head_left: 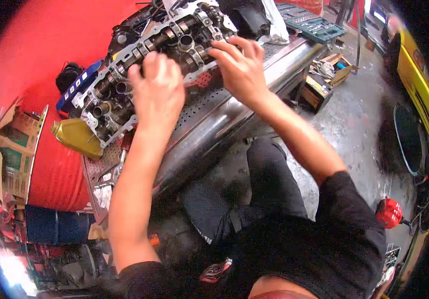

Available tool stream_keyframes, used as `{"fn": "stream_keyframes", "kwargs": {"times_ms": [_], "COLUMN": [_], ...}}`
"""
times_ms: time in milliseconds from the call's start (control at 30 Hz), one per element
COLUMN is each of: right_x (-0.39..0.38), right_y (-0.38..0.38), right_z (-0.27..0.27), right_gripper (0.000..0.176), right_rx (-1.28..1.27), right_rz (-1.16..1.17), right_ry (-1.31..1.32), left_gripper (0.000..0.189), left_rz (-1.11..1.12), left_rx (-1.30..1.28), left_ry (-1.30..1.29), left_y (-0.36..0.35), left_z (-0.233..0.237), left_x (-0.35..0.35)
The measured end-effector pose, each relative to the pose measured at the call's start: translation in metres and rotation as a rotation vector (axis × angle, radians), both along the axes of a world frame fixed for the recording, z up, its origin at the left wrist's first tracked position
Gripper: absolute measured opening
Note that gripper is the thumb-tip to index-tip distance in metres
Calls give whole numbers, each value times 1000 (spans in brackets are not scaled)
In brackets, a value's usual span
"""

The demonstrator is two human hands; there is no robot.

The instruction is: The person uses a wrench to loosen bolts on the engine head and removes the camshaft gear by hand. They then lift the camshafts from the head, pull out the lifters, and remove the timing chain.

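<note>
A metal cylinder head (187, 42) with camshafts and bearing caps lies slantwise on the perforated bench. Above its near middle is my left hand (158, 82), fingers bent downward and smeared by motion. Whether it holds anything is hidden. Farther right, my right hand (242, 67) reaches over the near edge of the head, its fingers spread and the fingertips at the camshaft caps. No held object shows in it. A gold oil bottle (77, 138) lies against the left end of the head, and a blue box (80, 85) is behind it.
The metal bench (214, 117) has a rounded front edge. A green socket set case (314, 22) lies at its far right. Open cardboard boxes stand on the floor at right (341, 70) and at far left (17, 149). A red round object (389, 213) is at lower right.
</note>
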State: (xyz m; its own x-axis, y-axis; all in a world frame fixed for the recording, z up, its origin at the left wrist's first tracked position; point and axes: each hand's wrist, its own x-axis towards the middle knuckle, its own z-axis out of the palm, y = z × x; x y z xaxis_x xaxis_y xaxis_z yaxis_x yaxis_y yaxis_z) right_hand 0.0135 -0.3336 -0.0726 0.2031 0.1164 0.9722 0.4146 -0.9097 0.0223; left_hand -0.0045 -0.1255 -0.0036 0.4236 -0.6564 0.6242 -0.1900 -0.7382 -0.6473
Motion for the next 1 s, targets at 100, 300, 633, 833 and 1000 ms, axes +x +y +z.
{"fn": "stream_keyframes", "kwargs": {"times_ms": [100,300,633,833,1000], "right_x": [0,60,60,62,48], "right_y": [-24,-91,-97,-100,-84], "right_z": [-4,28,38,49,58], "right_gripper": [34,40,38,39,44], "right_rx": [112,-289,-374,-402,-334], "right_rz": [1,-1,17,63,1], "right_ry": [96,328,368,445,366], "left_gripper": [22,16,17,22,19], "left_rz": [77,21,-53,19,-66], "left_rx": [89,10,-33,-137,-234], "left_ry": [58,150,112,506,324], "left_y": [-13,-21,-13,-15,-17], "left_z": [-11,-13,-21,5,-15], "left_x": [34,42,43,39,44]}}
